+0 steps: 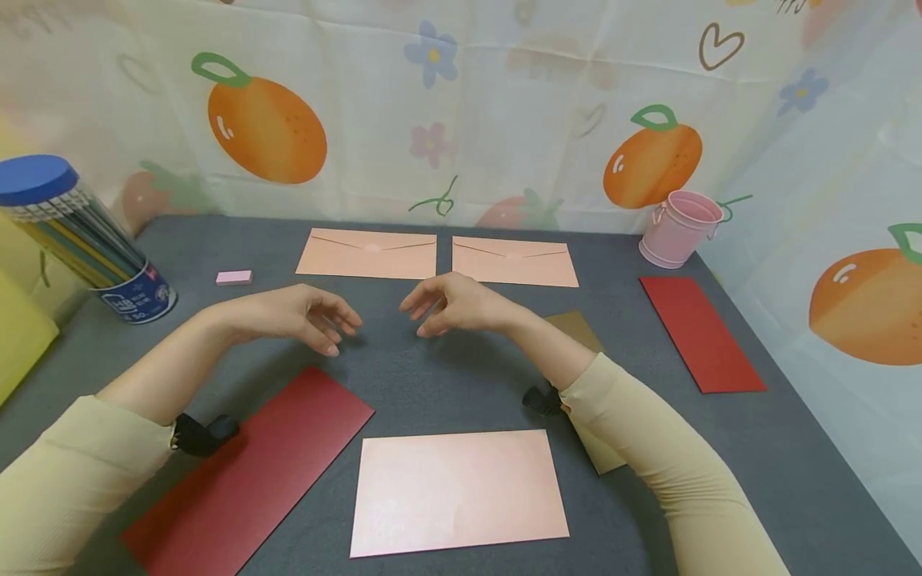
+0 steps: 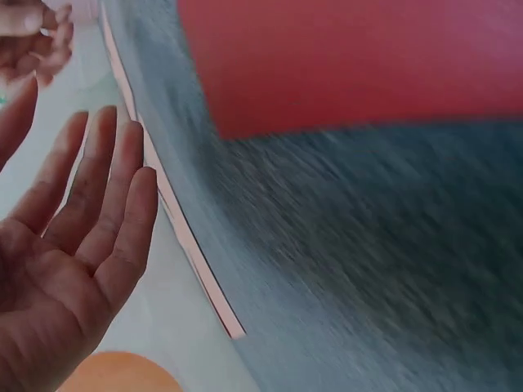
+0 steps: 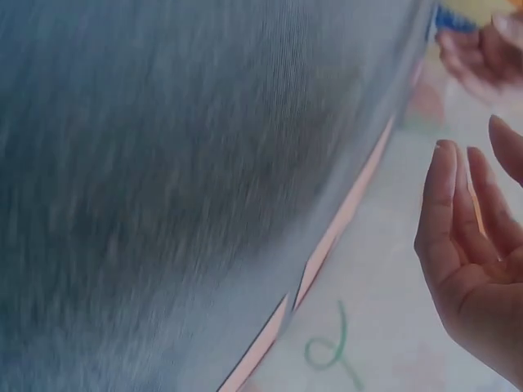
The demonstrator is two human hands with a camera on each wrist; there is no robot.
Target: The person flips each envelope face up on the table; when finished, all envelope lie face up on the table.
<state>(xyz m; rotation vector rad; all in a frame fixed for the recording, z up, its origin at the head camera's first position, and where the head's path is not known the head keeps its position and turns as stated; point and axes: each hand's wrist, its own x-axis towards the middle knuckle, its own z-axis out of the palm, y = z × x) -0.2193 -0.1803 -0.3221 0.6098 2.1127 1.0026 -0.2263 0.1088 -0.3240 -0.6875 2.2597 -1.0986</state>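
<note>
"Where are we seeing a way through?"
"We're seeing dark tabletop (image 1: 383, 360) running between the left hand (image 1: 288, 314) and the right hand (image 1: 464, 304), near to far."
"What's blocking us?"
"We're meeting a pencil tub (image 1: 140, 294) far left, a pink bucket (image 1: 675, 234) far right."

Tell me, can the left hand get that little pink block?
Probably yes: the left hand is empty, and nothing seems to stand between it and the little pink block, which lies close by.
</note>
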